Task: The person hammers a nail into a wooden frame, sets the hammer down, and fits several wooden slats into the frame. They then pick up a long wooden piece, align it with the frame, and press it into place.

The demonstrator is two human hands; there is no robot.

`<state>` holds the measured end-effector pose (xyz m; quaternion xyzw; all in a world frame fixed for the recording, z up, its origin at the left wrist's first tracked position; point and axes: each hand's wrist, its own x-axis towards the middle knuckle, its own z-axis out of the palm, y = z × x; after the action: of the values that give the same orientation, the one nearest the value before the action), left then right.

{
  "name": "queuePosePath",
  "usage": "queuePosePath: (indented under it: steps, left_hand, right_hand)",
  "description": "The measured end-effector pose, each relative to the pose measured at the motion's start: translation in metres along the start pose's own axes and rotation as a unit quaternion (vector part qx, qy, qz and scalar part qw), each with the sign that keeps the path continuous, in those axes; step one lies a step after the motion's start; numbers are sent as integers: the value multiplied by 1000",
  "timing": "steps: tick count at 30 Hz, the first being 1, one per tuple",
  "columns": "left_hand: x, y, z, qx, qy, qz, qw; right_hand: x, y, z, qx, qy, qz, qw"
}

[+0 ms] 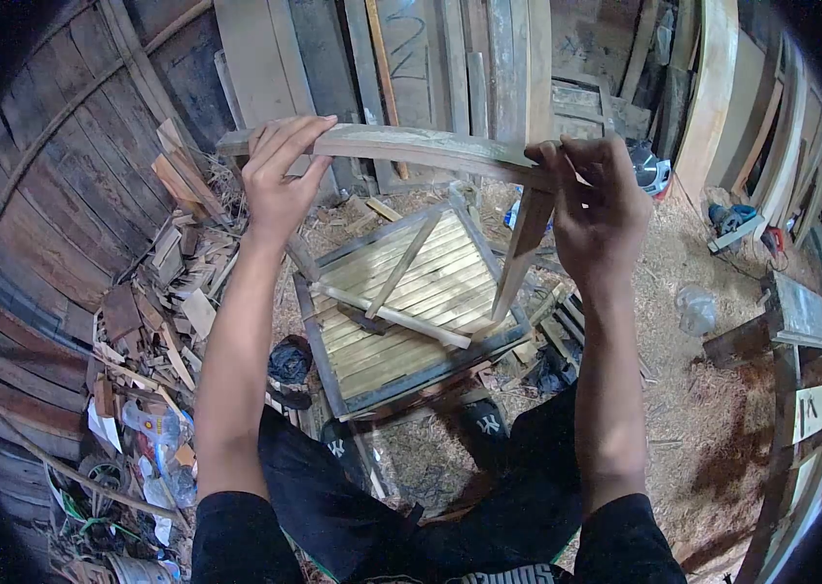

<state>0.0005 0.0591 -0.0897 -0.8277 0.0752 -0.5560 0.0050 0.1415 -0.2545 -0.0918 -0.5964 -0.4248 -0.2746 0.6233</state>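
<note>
Both hands hold up a wooden frame piece [421, 144], its long top bar running crosswise in front of me. My left hand [285, 180] grips the bar near its left end, fingers over the top and thumb below. At the right end, my right hand [598, 200] pinches the bar beside a leg [525, 253] that slants downward. Below lies a slatted wooden panel [353, 341] with a dark border. Two loose sticks, one pale [392, 316] and one greyer [403, 265], rest across its slats.
Scrap wood [173, 263] is heaped on the left near plastic bags [153, 423]. Boards [489, 68] lean at the back. A blue power tool [730, 219] and a clear bag [695, 310] lie on the shavings at right, near a wooden bench [805, 311].
</note>
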Motion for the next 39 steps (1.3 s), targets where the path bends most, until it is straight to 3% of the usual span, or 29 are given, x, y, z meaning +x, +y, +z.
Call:
queuePosePath:
  steps: [6,11,25,31,37,39]
  left_hand:
    - [1,-6,-4,-23,-14,6,1000]
    - [-6,-6,-7,45,-2,-7,999]
    - [-5,0,-11,18,-7,-22,1000]
    - [-1,7,-14,0,-34,-32,999]
    - [-2,6,-14,-14,-40,-44,998]
    - [-3,6,-13,-12,-36,-49,998]
  right_hand:
    - [0,-4,1,-27,-26,-33,999]
    - [0,-12,4,-29,-28,-29,999]
    - [-1,-10,2,-29,-28,-13,999]
    - [-4,-15,4,13,13,27,999]
    - [-1,-10,4,-6,25,-15,1000]
    - [-2,-12,4,24,30,23,999]
